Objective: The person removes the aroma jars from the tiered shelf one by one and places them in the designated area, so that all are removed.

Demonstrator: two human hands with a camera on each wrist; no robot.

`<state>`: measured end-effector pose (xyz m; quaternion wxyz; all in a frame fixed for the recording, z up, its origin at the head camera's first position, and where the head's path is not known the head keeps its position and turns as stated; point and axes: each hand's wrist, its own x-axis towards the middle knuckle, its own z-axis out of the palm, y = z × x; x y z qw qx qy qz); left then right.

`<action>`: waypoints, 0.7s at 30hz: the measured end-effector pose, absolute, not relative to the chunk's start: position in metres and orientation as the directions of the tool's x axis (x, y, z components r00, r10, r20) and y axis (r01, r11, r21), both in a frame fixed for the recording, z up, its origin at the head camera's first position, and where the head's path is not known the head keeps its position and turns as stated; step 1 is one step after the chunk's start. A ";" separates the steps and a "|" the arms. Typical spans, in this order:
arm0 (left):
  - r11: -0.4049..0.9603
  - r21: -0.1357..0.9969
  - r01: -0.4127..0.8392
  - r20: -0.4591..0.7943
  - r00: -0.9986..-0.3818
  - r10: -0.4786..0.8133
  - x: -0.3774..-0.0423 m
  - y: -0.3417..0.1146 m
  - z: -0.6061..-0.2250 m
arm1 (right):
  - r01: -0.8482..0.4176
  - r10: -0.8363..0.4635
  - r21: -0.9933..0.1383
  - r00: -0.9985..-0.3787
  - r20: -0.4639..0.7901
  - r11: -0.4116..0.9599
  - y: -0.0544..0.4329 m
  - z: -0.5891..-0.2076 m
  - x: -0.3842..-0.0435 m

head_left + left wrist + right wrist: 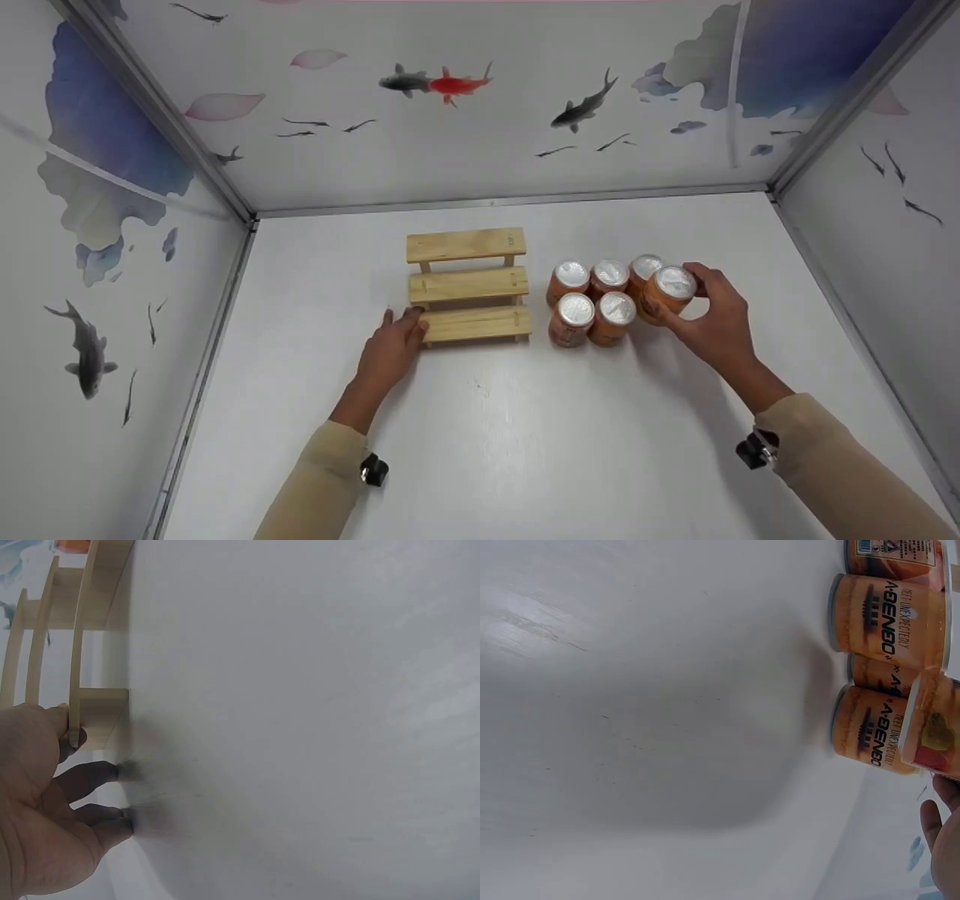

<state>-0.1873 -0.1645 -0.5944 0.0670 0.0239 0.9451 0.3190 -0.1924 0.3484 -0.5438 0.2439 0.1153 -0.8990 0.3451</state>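
A three-tier wooden step rack stands mid-table. At the left end of its lowest board, my left hand pinches the edge with thumb and finger. The left wrist view shows that board from the side, the other fingers of the hand reaching down beside it. My right hand grips an orange can with a silver lid, thumb and fingers on opposite sides. In the right wrist view this can is raised off the table, its base higher than those of the standing cans.
Several matching orange cans stand upright in two close rows right of the rack, lids up. White table spreads in front. Printed panels with fish, such as the back wall, enclose it on the left, back and right.
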 end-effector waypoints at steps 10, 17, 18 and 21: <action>0.793 0.609 0.025 -0.085 -0.992 0.096 -0.186 -0.165 -0.593 | -0.376 -0.046 -0.580 -0.863 0.502 0.722 0.350 -0.556 -0.189; 0.787 0.617 0.004 -0.115 -0.989 0.094 -0.186 -0.166 -0.593 | -0.358 -0.048 -0.584 -0.877 0.478 0.728 0.348 -0.567 -0.187; 0.787 0.617 0.000 -0.119 -0.989 0.093 -0.186 -0.166 -0.594 | -0.356 -0.048 -0.586 -0.879 0.474 0.728 0.348 -0.569 -0.186; 0.790 0.614 -0.003 -0.123 -0.988 0.091 -0.186 -0.165 -0.593 | -0.351 -0.052 -0.589 -0.885 0.463 0.728 0.347 -0.574 -0.186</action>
